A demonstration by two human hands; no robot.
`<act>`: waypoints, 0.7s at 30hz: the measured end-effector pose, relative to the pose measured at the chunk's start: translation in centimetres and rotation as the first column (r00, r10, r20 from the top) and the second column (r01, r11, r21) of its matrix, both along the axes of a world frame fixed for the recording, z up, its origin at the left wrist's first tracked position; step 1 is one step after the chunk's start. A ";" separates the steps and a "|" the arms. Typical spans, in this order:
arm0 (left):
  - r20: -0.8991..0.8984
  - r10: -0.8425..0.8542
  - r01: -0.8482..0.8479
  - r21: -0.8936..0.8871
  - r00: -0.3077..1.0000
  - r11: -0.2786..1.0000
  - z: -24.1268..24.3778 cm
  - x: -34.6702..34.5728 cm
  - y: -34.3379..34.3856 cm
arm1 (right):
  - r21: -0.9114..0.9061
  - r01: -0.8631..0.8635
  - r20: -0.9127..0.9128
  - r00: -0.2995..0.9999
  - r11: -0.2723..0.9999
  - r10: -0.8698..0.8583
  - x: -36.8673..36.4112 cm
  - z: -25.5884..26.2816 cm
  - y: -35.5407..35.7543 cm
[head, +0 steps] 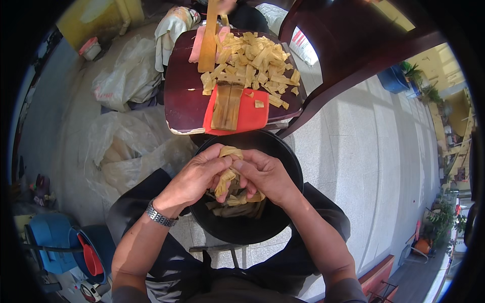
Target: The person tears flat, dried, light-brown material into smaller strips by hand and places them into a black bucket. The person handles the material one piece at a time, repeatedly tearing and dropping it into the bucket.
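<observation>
Above a round black tub (246, 233), my left hand (206, 172) and my right hand (263, 174) pinch a folded, curled strip of pale yellow dried material (231, 152) between thumbs and fingers. Further strips (240, 208) lie inside the tub. Just beyond it, a dark red wooden chair seat (182, 96) carries a heap of short folded yellow strips (254, 57). A grooved wooden block (227, 104) rests on a red cloth (255, 117) at the seat's near edge. Past that, a flat wooden slat (207, 49) lies partly over a pink cloth (195, 45).
A person in dark clothing (250, 17) is behind the chair seat. The chair's backrest (363, 34) rises at the right. Translucent plastic sacks (129, 144) lie on the floor at left. Blue containers (53, 242) and a red scoop (89, 255) are at lower left.
</observation>
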State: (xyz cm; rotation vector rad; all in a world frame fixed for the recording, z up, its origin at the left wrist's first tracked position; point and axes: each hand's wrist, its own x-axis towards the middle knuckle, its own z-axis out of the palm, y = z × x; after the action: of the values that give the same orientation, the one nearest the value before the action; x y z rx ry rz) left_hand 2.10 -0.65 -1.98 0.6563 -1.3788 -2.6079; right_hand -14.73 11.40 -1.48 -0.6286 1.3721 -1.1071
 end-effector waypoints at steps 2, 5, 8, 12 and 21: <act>-0.021 -0.007 0.007 0.034 1.000 0.999 0.0 0.2 0.0 | 0.025 0.009 -0.123 0.992 1.000 -0.006 -0.1 -0.6 -0.1; -0.054 0.029 -0.024 0.085 0.998 0.996 0.3 0.0 0.3 | -0.106 0.068 -0.400 0.910 0.992 -0.105 0.1 -2.1 -0.3; -0.006 0.081 -0.080 0.102 0.997 0.992 0.1 0.0 0.1 | -0.246 0.025 -0.596 0.785 0.969 -0.171 0.7 -3.0 -0.3; 0.039 0.183 -0.183 0.013 0.982 0.983 -1.4 -0.2 -0.9 | -0.276 0.008 -0.464 0.875 0.961 -0.140 0.5 -1.1 -0.2; -0.152 0.220 -0.226 -0.024 0.964 0.974 -1.4 0.0 -0.5 | -0.183 -0.023 -0.311 0.950 0.983 -0.035 -0.7 -0.8 -0.3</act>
State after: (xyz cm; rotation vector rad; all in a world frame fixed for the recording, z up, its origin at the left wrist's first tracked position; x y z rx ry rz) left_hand 2.12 -1.11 -3.38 0.5633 -1.2342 -2.3924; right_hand -15.47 11.14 -2.25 -0.9693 1.5513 -1.1838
